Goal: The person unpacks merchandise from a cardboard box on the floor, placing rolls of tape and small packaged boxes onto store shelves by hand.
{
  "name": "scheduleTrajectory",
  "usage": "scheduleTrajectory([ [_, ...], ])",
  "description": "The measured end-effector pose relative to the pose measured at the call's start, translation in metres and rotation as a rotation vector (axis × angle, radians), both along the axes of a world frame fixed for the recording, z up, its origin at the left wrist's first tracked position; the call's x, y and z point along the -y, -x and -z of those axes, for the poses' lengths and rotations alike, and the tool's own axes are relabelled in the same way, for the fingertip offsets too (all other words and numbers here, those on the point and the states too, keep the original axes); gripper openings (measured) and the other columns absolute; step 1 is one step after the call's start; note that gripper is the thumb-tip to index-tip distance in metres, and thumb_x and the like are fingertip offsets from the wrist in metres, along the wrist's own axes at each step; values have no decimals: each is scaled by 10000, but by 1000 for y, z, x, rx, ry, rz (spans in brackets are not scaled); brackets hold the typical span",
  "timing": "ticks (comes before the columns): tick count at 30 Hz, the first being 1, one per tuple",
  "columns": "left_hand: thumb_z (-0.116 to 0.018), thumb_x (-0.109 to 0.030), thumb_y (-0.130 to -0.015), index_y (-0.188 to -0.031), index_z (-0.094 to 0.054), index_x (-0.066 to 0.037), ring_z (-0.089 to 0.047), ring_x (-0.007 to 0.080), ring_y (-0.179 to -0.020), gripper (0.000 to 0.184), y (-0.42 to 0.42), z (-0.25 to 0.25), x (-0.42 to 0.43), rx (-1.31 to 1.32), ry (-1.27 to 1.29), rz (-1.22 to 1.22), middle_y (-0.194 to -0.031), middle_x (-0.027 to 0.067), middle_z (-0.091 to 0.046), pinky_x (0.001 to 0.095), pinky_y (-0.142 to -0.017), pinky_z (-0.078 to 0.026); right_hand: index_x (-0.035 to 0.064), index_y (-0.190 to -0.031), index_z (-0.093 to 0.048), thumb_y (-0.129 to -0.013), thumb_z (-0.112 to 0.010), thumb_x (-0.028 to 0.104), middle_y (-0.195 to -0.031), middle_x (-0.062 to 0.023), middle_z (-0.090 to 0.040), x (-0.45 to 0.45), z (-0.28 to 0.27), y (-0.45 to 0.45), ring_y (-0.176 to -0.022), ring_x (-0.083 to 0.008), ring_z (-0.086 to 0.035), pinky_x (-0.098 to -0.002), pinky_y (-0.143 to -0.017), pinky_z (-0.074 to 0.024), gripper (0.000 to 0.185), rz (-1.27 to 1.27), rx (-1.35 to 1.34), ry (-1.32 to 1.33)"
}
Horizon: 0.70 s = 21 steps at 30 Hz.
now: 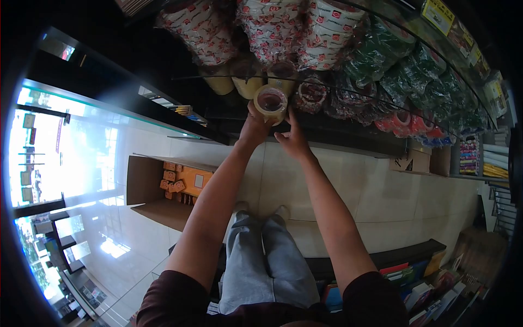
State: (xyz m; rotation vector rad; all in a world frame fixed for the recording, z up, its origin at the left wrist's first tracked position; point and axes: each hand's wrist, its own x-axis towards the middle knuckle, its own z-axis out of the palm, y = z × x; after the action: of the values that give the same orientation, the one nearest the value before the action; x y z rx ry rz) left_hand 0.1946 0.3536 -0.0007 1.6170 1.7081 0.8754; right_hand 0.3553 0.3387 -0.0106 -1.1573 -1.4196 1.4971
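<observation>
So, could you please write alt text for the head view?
A person's left hand holds a yellowish tape roll, with the right hand close at its side, before a dark shelf of plastic-wrapped rolls. An open cardboard box with orange packs sits to the left.

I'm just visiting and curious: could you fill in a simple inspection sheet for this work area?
Surface: dark shelf, stocked with rolls.
Job's things: one tan tape roll, held up before the shelf; more tan rolls behind it.
Clutter: plastic-wrapped white-and-red rolls and green rolls; open cardboard box with orange items inside.
Hands: left hand grips the tape roll; right hand is at its other side, its share of the hold unclear.
Cables: nothing seen.
Surroundings: pale tiled floor; books at lower right; bright glare at left.
</observation>
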Motion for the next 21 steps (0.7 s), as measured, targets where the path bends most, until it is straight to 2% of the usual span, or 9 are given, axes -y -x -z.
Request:
scheduleTrajectory([
  [2,-738,-206,-812,-1335,-117,13,-547,480,-1112,841,-4,-4,0,-1,-27,-8,-1189,312,-561,494,-858,-478,122,-1524,64,-842,-617,-57,-1536,-232,-211,0,2,8,-1109,-285,-613,-313,-842,-541,979,-16,15,-100],
  [5,-733,-207,-814,-1334,-104,13,-555,486,-1091,845,-4,-1,-3,9,-41,-48,-1160,322,-569,492,-850,-484,105,-1516,101,-838,-611,-50,-1525,-235,-235,-5,16,19,-1012,-261,-658,-306,-829,-536,996,5,1,-165],
  [8,-726,-233,-820,-1340,-101,9,-564,491,-1068,849,-1,1,-10,-4,89,-99,-1132,332,-576,493,-841,-487,40,-1499,112,-817,-597,-64,-1529,-250,-202,-5,7,26,-1083,-273,-625,-338,-849,-544,989,-24,66,-95],
  [11,-727,-276,-820,-1340,-103,7,-571,494,-1048,861,5,-2,-15,-70,123,-108,-1112,337,-581,501,-834,-487,30,-1480,169,-821,-611,-29,-1515,-261,-223,-9,-1,31,-1086,-298,-627,-341,-850,-543,1022,-75,92,-36],
  [14,-732,-306,-814,-1334,-110,7,-571,501,-1038,869,17,5,-21,-44,122,-74,-1107,351,-574,509,-829,-485,18,-1457,219,-828,-632,10,-1474,-275,-297,-11,-23,35,-1069,-312,-637,-349,-852,-542,1058,-120,172,12],
  [17,-734,-315,-812,-1322,-122,5,-565,509,-1039,859,17,-2,-23,-59,134,-77,-1102,360,-569,512,-825,-483,32,-1455,233,-833,-641,28,-1444,-267,-351,-17,-9,42,-1062,-320,-639,-354,-848,-539,1073,-98,127,-58],
  [20,-731,-308,-816,-1319,-122,7,-564,511,-1039,850,14,-11,-21,-92,142,-95,-1102,362,-565,511,-828,-482,42,-1492,144,-830,-704,104,-1477,-240,-320,-18,3,47,-943,-265,-681,-321,-791,-530,1078,-58,162,-97],
  [21,-728,-303,-818,-1318,-122,10,-564,511,-1038,846,15,-8,-23,-79,123,-87,-1103,361,-565,511,-830,-482,51,-1485,168,-833,-686,88,-1465,-243,-329,-19,-1,48,-983,-285,-667,-336,-817,-532,1075,-70,169,-79],
])
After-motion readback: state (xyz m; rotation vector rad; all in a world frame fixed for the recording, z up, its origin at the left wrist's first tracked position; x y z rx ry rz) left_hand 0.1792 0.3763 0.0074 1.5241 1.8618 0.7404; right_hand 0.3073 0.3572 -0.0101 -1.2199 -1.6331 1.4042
